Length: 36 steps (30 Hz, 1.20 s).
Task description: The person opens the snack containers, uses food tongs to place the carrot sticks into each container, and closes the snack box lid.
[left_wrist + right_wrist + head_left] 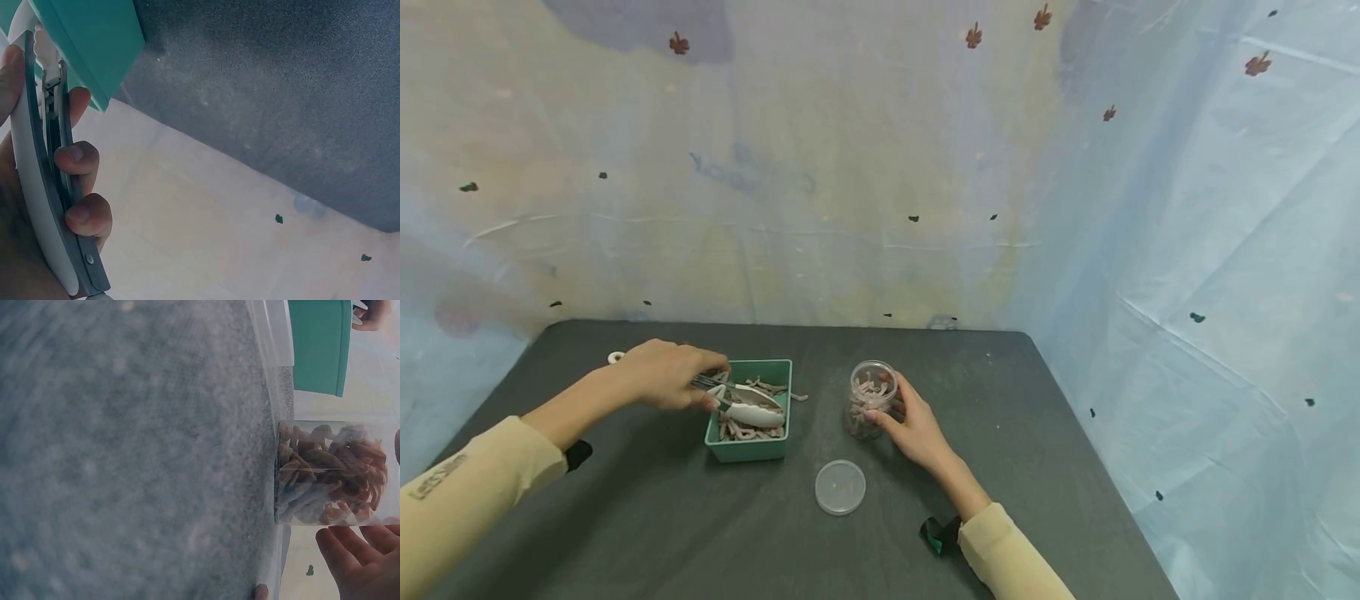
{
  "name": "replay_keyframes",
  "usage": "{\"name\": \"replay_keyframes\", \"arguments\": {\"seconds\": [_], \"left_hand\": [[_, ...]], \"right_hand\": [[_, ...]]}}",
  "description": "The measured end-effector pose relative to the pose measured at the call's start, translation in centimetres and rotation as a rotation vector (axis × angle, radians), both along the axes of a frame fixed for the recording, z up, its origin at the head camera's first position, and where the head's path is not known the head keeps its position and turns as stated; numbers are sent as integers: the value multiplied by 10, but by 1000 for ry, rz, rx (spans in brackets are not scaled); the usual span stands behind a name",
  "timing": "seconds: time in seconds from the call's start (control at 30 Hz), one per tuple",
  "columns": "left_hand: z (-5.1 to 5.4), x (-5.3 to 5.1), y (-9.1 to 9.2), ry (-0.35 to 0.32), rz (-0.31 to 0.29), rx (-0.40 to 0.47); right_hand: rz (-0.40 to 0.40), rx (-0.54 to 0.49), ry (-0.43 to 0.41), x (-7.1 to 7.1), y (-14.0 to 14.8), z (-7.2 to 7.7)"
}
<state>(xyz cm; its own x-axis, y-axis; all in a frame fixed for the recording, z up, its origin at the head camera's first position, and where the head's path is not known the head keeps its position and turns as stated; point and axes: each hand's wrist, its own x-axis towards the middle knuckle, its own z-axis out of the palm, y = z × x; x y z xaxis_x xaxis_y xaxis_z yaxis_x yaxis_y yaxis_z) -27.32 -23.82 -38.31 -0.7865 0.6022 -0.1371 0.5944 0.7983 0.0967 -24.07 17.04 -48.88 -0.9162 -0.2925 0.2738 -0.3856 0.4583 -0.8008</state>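
Note:
My left hand (673, 372) grips a pair of tongs (47, 175), fingers wrapped round both handles. The pale tong heads (756, 414) reach into a green rectangular bin (748, 451), over a heap of small brownish, strip-like pieces (745, 431). My right hand (917, 423) holds a clear round jar (871, 367) from its right side, thumb at the front. The jar stands upright on the table, uncapped, and similar pieces (337, 469) fill much of it. Whether the tongs hold a piece, I cannot tell.
A clear round lid (840, 487) lies flat on the dark table (760, 533), in front of the jar. One loose piece (799, 397) lies just right of the bin. Plastic sheeting (850, 167) hangs behind the table and along its right side.

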Motion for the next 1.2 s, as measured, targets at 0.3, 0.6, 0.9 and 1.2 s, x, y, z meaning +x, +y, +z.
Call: {"name": "replay_keyframes", "arguments": {"seconds": [0.3,0.6,0.9,1.2], "left_hand": [[-3,4,-8,19,12,37],[-1,10,-17,34,56,78],[-1,15,-28,28,91,129],[4,21,-35,60,136,167]], "right_hand": [[-4,-5,-9,2,0,2],[-12,1,-2,2,-1,2],[-7,-30,0,3,-1,1],[-10,-11,-7,2,-1,1]]}}
